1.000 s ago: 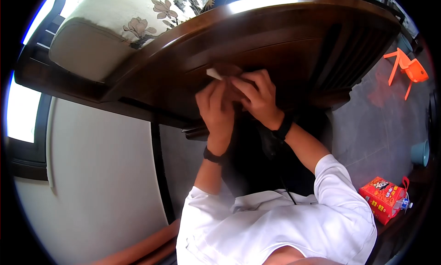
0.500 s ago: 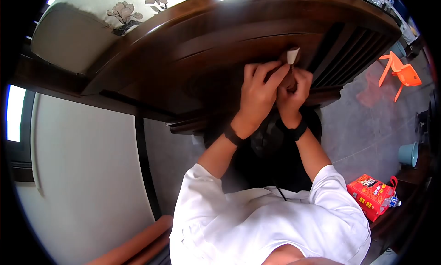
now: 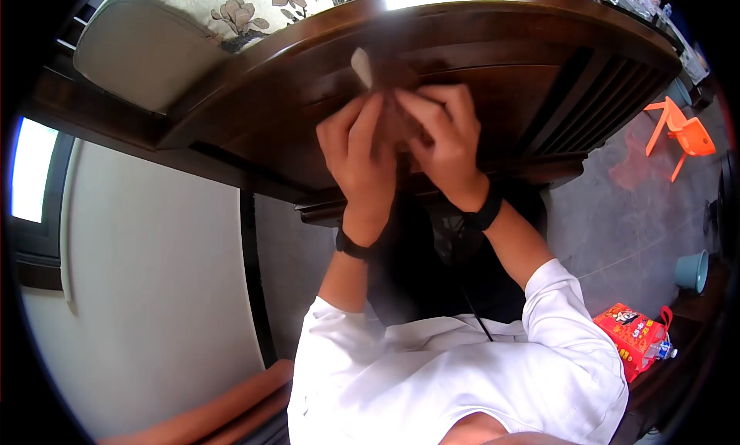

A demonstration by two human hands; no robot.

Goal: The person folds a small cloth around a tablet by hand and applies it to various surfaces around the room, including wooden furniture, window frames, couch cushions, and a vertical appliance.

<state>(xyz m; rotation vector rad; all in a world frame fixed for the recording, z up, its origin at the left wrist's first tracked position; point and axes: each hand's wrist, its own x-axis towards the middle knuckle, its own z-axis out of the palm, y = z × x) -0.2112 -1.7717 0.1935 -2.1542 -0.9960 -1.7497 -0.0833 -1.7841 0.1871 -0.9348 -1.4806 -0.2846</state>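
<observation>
Both hands meet in front of the dark wooden furniture panel. Pinched between them is a thin brown piece, blurred by motion; its kind cannot be made out. A pale, narrow flap sticks up above the left fingertips and seems to belong to it. My left hand is closed on the left side of the piece, thumb and fingers together. My right hand pinches its right side with bent fingers. Black bands circle both wrists.
A cushion with printed flowers rests behind the curved wooden edge. At the right are an orange chair, a blue-grey bucket and a red bag with a plastic bottle.
Both hands have shifted left and moved apart, with the brown piece now spread between them. The pale flap has moved left and up, and tilts the other way.
</observation>
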